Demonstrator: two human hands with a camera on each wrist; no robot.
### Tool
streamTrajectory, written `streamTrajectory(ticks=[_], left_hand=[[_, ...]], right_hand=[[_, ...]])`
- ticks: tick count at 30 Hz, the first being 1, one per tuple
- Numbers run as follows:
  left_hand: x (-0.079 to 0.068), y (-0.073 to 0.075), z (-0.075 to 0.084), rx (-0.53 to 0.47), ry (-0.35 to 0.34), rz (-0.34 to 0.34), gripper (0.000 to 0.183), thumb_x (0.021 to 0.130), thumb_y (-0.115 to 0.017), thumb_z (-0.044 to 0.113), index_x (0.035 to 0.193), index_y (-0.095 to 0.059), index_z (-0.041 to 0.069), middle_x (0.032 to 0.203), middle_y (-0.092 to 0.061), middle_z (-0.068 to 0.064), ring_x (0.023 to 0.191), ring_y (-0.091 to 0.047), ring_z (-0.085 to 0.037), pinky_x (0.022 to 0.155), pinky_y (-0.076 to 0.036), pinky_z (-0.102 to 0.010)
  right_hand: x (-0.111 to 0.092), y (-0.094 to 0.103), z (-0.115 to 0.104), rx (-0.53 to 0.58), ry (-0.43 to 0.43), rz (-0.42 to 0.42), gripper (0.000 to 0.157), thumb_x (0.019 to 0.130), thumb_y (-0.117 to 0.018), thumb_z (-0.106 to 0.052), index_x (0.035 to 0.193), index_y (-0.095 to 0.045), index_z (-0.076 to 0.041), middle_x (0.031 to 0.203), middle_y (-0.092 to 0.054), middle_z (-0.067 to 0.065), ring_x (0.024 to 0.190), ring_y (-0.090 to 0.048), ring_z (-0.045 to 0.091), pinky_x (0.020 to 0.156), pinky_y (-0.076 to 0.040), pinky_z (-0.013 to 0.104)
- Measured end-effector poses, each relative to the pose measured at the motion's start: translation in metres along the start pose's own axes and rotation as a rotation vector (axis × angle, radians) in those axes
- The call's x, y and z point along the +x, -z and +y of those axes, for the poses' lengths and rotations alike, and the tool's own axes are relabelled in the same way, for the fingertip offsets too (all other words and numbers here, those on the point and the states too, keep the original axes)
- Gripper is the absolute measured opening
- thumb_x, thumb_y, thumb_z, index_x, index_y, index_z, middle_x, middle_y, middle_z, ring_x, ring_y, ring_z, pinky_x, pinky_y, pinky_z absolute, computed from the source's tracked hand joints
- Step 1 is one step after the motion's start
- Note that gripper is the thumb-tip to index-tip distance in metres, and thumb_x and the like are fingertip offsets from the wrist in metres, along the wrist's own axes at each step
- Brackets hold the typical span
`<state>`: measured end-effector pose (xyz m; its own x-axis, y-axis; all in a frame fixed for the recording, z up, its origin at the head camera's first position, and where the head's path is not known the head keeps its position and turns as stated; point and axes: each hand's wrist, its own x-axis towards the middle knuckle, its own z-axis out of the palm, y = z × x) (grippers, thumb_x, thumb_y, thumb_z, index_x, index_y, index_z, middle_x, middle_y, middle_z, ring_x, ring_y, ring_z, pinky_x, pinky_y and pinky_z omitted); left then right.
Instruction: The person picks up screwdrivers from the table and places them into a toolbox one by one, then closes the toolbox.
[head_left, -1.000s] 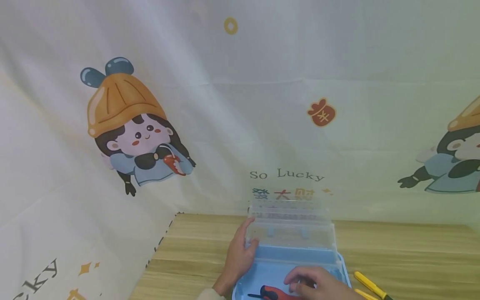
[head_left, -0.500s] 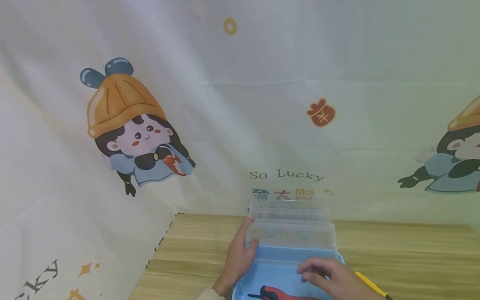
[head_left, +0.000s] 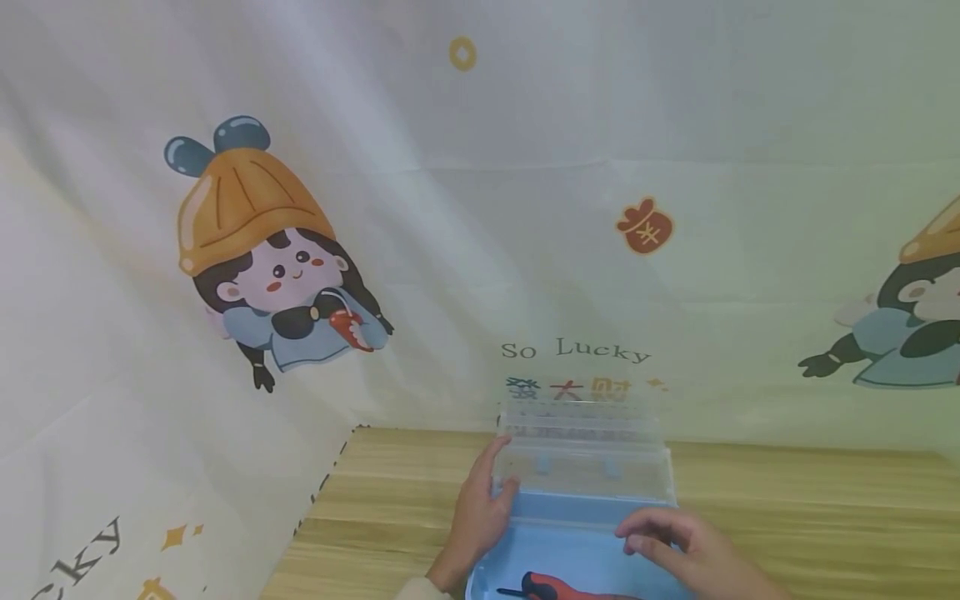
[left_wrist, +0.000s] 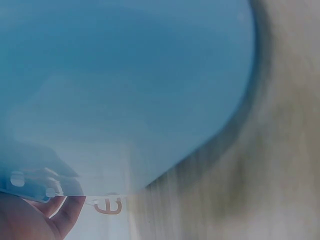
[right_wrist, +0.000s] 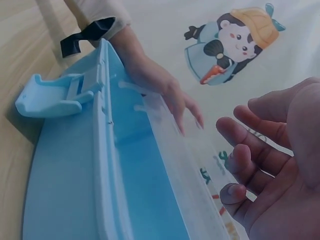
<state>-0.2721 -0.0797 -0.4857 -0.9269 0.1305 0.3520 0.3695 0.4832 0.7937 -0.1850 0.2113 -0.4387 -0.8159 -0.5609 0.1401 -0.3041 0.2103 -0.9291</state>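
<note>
A light blue plastic box [head_left: 577, 550] stands at the bottom of the head view, its clear lid [head_left: 585, 475] raised at the back. My left hand [head_left: 480, 508] holds the lid's left edge, thumb on the near side; the left wrist view shows only part of that hand [left_wrist: 30, 220], at the lower left. Inside the box lies a screwdriver [head_left: 558, 588] with a red and black handle. Over the box's right side is my right hand [head_left: 675, 546], fingers loosely bent and holding nothing. In the right wrist view its fingers [right_wrist: 245, 160] are apart from the box and lid.
A wooden table [head_left: 810, 500] extends on both sides of the box. Behind it hangs a pale cloth [head_left: 750, 275] with printed cartoon figures. A blue latch [right_wrist: 55, 95] juts from the box's outer wall. Something black [right_wrist: 87, 37] sits by the left sleeve.
My right hand has moved right, away from above the screwdriver's handle. The yellow handles seen earlier at the right are out of sight where that hand now is. My left hand stays put.
</note>
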Motion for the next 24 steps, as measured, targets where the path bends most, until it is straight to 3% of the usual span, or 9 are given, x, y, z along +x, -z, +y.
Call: streamTrajectory(ticks=[8,15,21,24], left_hand=[[0.0,0.0,0.001,-0.009,-0.001,-0.002,0.053,0.097,-0.056,0.013,0.147,-0.044,0.021,0.155,-0.042,-0.005,0.143,-0.038,-0.031,0.116,-0.03,-0.056],[-0.001,0.001,-0.001,-0.016,-0.002,-0.007,0.053,0.097,-0.056,0.014,0.147,-0.043,0.024,0.155,-0.042,-0.004,0.144,-0.037,-0.03,0.116,-0.03,-0.056],[-0.001,0.001,-0.001,-0.008,-0.025,0.0,0.053,0.097,-0.055,0.015,0.148,-0.043,0.022,0.155,-0.042,-0.005,0.144,-0.037,-0.031,0.116,-0.03,-0.056],[-0.001,0.001,-0.002,-0.002,-0.026,0.002,0.053,0.097,-0.055,0.015,0.148,-0.043,0.023,0.155,-0.042,-0.005,0.144,-0.037,-0.031,0.116,-0.031,-0.056]], right_hand=[[-0.011,0.012,-0.006,-0.011,-0.104,0.046,0.03,0.105,-0.047,-0.017,0.121,-0.063,0.001,0.111,-0.068,0.007,0.097,-0.063,0.008,0.079,-0.051,0.022],[-0.02,0.021,-0.004,-0.041,-0.126,0.073,0.03,0.105,-0.047,-0.017,0.123,-0.062,0.002,0.112,-0.068,0.01,0.096,-0.061,0.008,0.081,-0.051,0.02],[-0.026,0.027,-0.005,0.021,-0.207,0.111,0.035,0.105,-0.048,-0.022,0.125,-0.061,0.003,0.126,-0.062,0.022,0.1,-0.063,0.008,0.084,-0.054,0.023],[-0.03,0.03,-0.002,0.029,-0.206,0.122,0.035,0.105,-0.047,-0.021,0.125,-0.06,0.004,0.129,-0.06,0.022,0.103,-0.063,0.007,0.086,-0.055,0.024]])
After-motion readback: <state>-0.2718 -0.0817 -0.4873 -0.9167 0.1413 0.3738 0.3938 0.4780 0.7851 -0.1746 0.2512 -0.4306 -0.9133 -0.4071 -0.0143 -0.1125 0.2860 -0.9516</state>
